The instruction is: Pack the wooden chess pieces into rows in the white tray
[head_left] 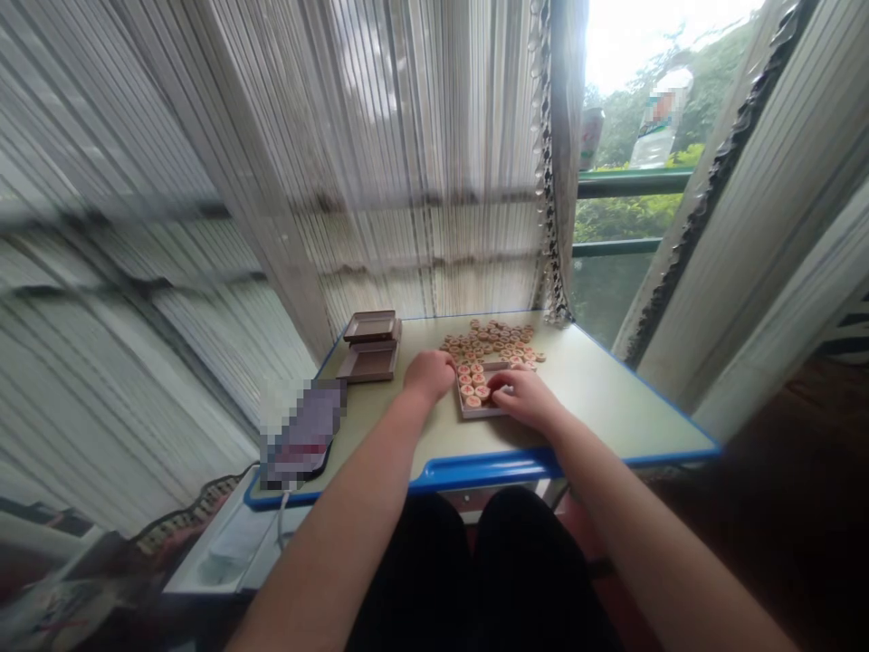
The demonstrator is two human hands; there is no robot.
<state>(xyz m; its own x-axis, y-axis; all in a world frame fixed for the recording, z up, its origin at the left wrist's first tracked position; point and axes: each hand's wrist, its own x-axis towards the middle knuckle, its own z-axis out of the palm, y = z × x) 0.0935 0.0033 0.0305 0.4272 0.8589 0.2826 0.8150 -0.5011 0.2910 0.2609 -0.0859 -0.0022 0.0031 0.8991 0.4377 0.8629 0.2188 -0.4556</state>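
Round wooden pieces [466, 391] marked in red sit in rows in a shallow box [485, 414], just left of a seated person's right fingertips and just right of the left ones. The right hand [526, 394] reaches over the box's right side, its fingers bent and narrowly spaced by the pieces; from where I stand, I cannot tell whether they grip one. The left hand [430, 374] is curled at the box's left edge, fingers drawn in; whatever it may hold is hidden from me. Just beyond both sets of fingers, a loose heap of similar pieces [499, 337] spreads over the pale, blue-edged table [625, 407]. Left of the left fingers, apart from them, rest more shallow boxes [370, 362], and nearer the person lies a blurred-out phone [305, 444] with a white cable [281, 521]. Well beyond the fingers hangs a string curtain [421, 181]; far to their right, a clear bottle [655, 136] stands at the window.
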